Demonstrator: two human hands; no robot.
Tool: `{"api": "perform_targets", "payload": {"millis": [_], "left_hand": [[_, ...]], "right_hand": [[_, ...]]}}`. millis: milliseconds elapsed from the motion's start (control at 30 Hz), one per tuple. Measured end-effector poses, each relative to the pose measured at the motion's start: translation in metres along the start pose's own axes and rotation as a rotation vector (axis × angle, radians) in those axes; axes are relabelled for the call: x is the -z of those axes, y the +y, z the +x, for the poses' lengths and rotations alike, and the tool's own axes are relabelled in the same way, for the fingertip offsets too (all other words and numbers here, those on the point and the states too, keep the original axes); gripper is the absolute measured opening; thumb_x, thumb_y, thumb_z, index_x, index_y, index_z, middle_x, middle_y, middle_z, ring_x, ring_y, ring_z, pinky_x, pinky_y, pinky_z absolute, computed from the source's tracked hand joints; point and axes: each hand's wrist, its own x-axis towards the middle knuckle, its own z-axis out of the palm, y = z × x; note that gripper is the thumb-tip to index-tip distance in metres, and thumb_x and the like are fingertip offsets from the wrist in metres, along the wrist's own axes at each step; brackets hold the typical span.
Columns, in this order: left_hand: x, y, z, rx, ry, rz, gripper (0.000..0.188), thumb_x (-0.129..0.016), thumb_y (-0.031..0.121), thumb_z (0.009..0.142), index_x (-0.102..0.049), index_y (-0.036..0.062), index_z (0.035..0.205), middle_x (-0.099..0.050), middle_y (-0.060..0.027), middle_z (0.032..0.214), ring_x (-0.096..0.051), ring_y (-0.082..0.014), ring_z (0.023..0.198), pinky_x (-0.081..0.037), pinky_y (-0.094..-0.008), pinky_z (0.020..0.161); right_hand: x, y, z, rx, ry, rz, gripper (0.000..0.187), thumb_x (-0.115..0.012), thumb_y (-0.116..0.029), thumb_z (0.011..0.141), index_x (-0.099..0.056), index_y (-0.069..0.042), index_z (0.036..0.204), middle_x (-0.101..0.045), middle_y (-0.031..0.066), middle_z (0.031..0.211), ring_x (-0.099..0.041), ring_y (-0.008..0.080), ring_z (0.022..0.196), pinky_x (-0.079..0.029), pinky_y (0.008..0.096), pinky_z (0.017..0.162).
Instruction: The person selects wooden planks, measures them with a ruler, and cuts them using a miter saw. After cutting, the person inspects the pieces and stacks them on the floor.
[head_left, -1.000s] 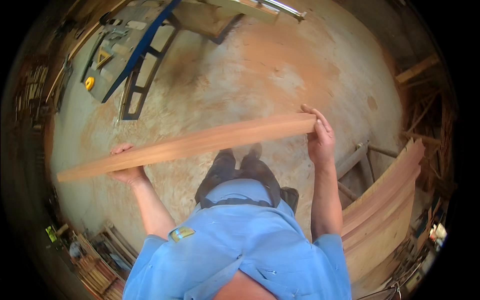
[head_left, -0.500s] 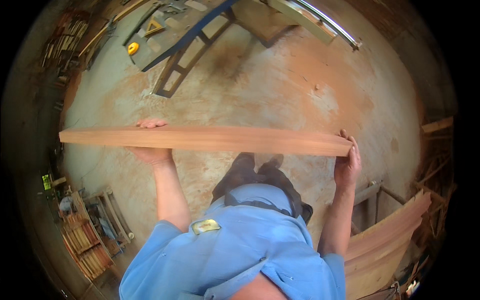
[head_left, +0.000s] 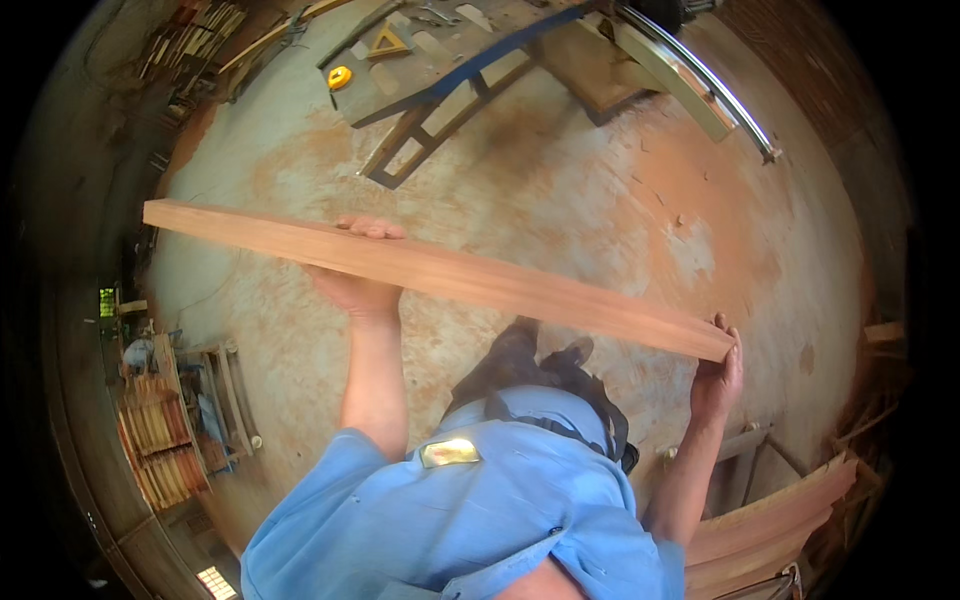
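Observation:
A long reddish-brown wooden board spans the view in front of my body, held up off the floor. Its left end is farther away and its right end nearer to me. My left hand grips it left of the middle, the palm under the near edge and the fingertips over the far edge. At the right end my right hand is wrapped round the board's corner, with fingers behind and on top.
Far ahead is a workbench with a yellow tape measure and a yellow triangular square. A metal rail runs at the far right. Wood slabs stand near right; stacked wood strips lie at left.
The board has tilted, its left end moving away and its right end coming nearer. Both hands have moved with it, still gripping. The bench has shifted right in view.

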Motion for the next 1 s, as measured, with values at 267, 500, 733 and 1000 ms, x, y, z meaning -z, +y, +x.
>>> {"api": "perform_targets", "payload": {"millis": [267, 500, 733, 1000], "left_hand": [[-0.015, 0.019, -0.008, 0.066, -0.254, 0.051, 0.090, -0.075, 0.063, 0.081, -0.045, 0.0054, 0.144, -0.064, -0.0110, 0.127, -0.061, -0.0329, 0.117, -0.043, -0.0545, 0.106], [-0.069, 0.039, -0.005, -0.160, -0.458, 0.138, 0.080, -0.070, 0.063, 0.085, -0.044, 0.0238, 0.150, -0.054, -0.0171, 0.142, -0.047, -0.0438, 0.135, -0.035, -0.0641, 0.113], [-0.048, 0.041, 0.015, -0.310, 0.112, 0.365, 0.060, -0.053, 0.049, 0.101, -0.046, 0.0042, 0.140, -0.060, -0.0163, 0.126, -0.056, -0.0408, 0.120, -0.040, -0.0614, 0.109], [-0.036, 0.036, 0.008, -0.220, 0.373, 0.489, 0.038, -0.050, 0.038, 0.106, -0.052, 0.0079, 0.129, -0.061, -0.0123, 0.120, -0.059, -0.0325, 0.113, -0.047, -0.0530, 0.102]], "right_hand": [[-0.028, -0.019, -0.007, -0.190, 0.280, -0.202, 0.044, -0.048, -0.033, 0.107, -0.054, -0.002, 0.137, -0.062, 0.0213, 0.131, -0.064, 0.0295, 0.113, -0.056, 0.0427, 0.088], [-0.043, -0.019, -0.012, -0.609, 0.244, -0.589, 0.063, -0.044, -0.054, 0.105, -0.057, 0.001, 0.134, -0.066, 0.0149, 0.096, -0.059, 0.0201, 0.060, -0.049, 0.0320, 0.047], [-0.011, -0.005, -0.015, -0.672, 0.117, -0.561, 0.067, -0.036, -0.062, 0.104, -0.060, -0.004, 0.126, -0.062, 0.0078, 0.077, -0.057, 0.0176, 0.054, -0.042, 0.0306, 0.043], [-0.011, -0.015, -0.024, -0.710, 0.146, -0.306, 0.060, -0.036, -0.064, 0.104, -0.061, -0.010, 0.115, -0.059, 0.0048, 0.070, -0.058, 0.0194, 0.056, -0.043, 0.0336, 0.046]]}}
